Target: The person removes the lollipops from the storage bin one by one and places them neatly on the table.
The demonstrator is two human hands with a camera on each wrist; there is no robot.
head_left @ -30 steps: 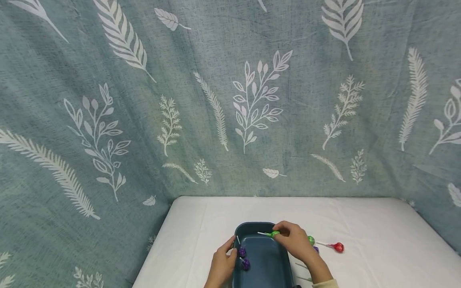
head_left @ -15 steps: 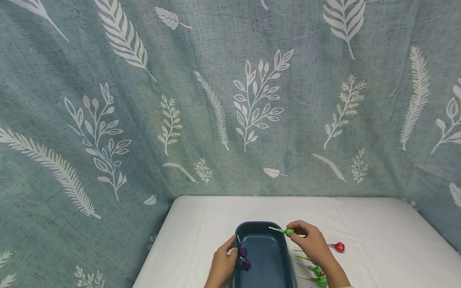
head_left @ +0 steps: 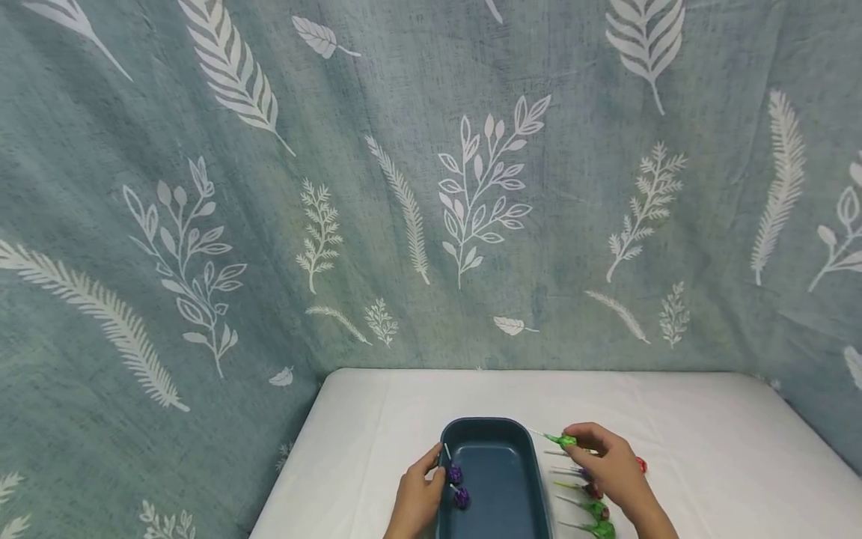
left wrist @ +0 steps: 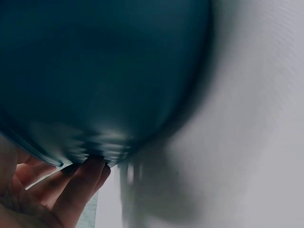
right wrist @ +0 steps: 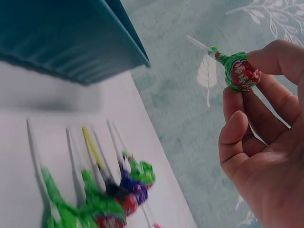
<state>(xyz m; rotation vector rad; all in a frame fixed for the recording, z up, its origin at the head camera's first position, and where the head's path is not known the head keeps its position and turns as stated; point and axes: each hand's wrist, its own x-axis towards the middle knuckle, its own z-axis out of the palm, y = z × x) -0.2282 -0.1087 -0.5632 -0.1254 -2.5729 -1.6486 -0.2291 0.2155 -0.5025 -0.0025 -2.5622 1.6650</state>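
Observation:
A dark blue rectangular tray (head_left: 494, 490) lies on the table in the head view, its near end out of frame. My left hand (head_left: 417, 498) grips its left rim; in the left wrist view, fingers (left wrist: 80, 187) touch the tray's outer wall. Two purple lollipops (head_left: 461, 498) lie inside along the left wall. Right of the tray, my right hand (head_left: 609, 464) pinches a green lollipop (head_left: 568, 442) by its wrapped head, white stick pointing left. The right wrist view shows red print on this lollipop's wrapper (right wrist: 242, 73).
Several lollipops lie in a row beside the tray's right side, sticks toward it: green (right wrist: 107, 206), dark red with a yellow stick (right wrist: 121, 197), purple (right wrist: 134, 189) and another green (right wrist: 141, 172). A red one (head_left: 641, 466) is partly hidden behind my right hand. A patterned cloth (head_left: 431, 224) hangs behind the table.
My right hand has carried the green lollipop from over the tray's far right corner to the right, outside the rim. More of the row now shows. My left hand has stayed on the tray.

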